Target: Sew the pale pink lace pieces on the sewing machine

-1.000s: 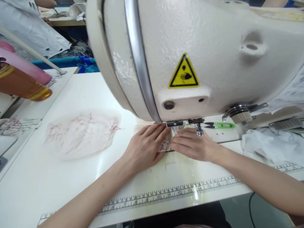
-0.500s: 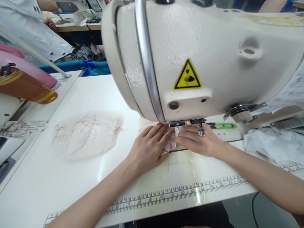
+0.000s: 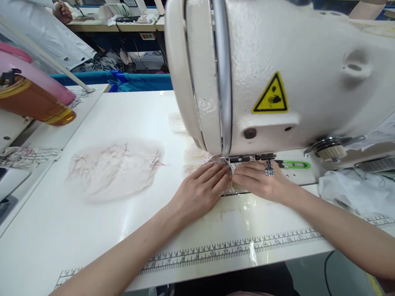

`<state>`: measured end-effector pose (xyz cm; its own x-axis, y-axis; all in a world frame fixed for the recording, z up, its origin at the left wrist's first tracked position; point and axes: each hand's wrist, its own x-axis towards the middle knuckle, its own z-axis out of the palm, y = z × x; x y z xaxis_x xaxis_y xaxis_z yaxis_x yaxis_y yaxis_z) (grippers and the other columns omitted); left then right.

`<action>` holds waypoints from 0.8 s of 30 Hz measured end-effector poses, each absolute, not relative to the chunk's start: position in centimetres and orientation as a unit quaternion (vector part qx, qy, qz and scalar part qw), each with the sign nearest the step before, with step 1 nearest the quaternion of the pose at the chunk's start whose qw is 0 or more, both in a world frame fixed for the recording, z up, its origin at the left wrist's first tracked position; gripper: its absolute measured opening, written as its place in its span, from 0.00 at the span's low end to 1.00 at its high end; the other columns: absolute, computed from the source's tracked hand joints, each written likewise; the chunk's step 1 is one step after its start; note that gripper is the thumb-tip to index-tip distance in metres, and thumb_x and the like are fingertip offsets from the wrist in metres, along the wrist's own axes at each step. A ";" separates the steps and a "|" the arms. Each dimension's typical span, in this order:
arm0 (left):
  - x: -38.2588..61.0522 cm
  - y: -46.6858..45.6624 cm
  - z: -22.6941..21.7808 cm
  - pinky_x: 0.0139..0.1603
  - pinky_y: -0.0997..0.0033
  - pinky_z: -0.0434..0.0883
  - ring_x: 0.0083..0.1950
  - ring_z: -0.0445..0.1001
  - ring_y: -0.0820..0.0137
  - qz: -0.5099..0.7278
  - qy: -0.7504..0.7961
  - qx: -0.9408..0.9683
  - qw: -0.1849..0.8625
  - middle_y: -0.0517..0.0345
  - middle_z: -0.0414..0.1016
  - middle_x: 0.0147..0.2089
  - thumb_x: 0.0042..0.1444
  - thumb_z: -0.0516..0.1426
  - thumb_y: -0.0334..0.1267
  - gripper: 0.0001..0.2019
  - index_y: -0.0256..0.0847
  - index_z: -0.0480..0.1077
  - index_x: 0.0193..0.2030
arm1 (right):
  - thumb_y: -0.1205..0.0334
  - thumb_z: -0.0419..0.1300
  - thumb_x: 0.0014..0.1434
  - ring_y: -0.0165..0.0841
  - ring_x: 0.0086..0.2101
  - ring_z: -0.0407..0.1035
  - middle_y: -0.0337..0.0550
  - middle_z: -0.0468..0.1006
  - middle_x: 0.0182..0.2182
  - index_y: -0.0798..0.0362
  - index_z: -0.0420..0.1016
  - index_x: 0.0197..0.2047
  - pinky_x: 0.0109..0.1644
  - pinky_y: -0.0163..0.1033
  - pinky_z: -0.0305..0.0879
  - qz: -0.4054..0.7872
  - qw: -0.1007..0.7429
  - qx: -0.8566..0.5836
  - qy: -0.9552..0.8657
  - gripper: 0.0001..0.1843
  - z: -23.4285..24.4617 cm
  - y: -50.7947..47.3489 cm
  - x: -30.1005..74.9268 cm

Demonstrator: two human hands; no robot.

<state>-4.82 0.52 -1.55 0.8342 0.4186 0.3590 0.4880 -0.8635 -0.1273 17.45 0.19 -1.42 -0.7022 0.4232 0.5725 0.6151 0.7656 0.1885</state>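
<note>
My left hand (image 3: 203, 187) lies flat on pale lace fabric (image 3: 193, 159), fingers stretched toward the needle area of a white sewing machine (image 3: 247, 49). From the right, my right hand (image 3: 265, 181) closes its fingers together on the edge of the same fabric, close to the left fingertips. Its thumb is hidden. A small bit of the lace shows between the hands; the rest runs out beyond my left hand, partly behind the machine head. The needle itself is hidden. Just beyond my right hand lie green thread snips (image 3: 293, 164).
A sheer pale fabric piece (image 3: 114, 170) with loose threads lies to the left. White cloth (image 3: 354, 189) is at the right. A printed ruler (image 3: 212, 253) runs along the front edge. An amber cup (image 3: 37, 100) and pink bottle (image 3: 46, 80) stand left; a person's hand (image 3: 63, 12) shows behind.
The view has shifted, so the machine appears farther right. More of the lace shows beyond my left hand, and less between my hands. My left fingers are closer together, nearer my right hand.
</note>
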 end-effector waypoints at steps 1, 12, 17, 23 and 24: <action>-4.8 0.5 -1.6 0.59 0.58 0.71 0.58 0.72 0.61 -0.167 -0.238 -0.951 0.105 0.46 0.73 0.57 0.64 0.48 0.31 0.15 0.30 0.70 0.53 | 0.73 0.55 0.63 0.25 0.35 0.71 0.32 0.80 0.35 0.52 0.72 0.39 0.32 0.35 0.63 -0.166 0.259 -0.279 -0.910 0.08 -1.5 0.2 17.4; -5.1 1.2 -1.3 0.59 0.61 0.72 0.53 0.76 0.63 -0.184 -0.268 -0.940 0.099 0.46 0.77 0.52 0.65 0.49 0.31 0.12 0.30 0.72 0.46 | 0.75 0.52 0.63 0.28 0.43 0.72 0.37 0.80 0.38 0.53 0.72 0.43 0.47 0.37 0.69 -0.061 0.241 -0.278 -0.928 0.12 -3.2 0.4 16.5; -5.0 1.2 -1.1 0.60 0.60 0.71 0.54 0.76 0.64 -0.177 -0.288 -0.938 0.076 0.48 0.77 0.52 0.66 0.47 0.31 0.12 0.34 0.72 0.43 | 0.74 0.50 0.65 0.29 0.43 0.71 0.38 0.79 0.40 0.49 0.73 0.44 0.47 0.38 0.68 -0.033 0.235 -0.303 -0.923 0.14 -3.3 0.3 16.5; -5.0 1.3 -1.3 0.62 0.58 0.70 0.55 0.74 0.64 -0.169 -0.303 -0.934 0.080 0.47 0.76 0.54 0.65 0.47 0.29 0.11 0.34 0.70 0.44 | 0.74 0.50 0.65 0.29 0.42 0.70 0.37 0.79 0.40 0.47 0.74 0.43 0.48 0.38 0.68 -0.015 0.218 -0.328 -0.919 0.15 -3.2 0.4 16.5; -5.1 1.3 -1.4 0.62 0.58 0.70 0.55 0.74 0.64 -0.170 -0.303 -0.934 0.083 0.47 0.76 0.54 0.65 0.47 0.29 0.11 0.34 0.70 0.44 | 0.74 0.50 0.65 0.30 0.42 0.71 0.37 0.79 0.40 0.47 0.74 0.43 0.48 0.38 0.69 -0.012 0.216 -0.330 -0.919 0.15 -3.3 0.5 16.5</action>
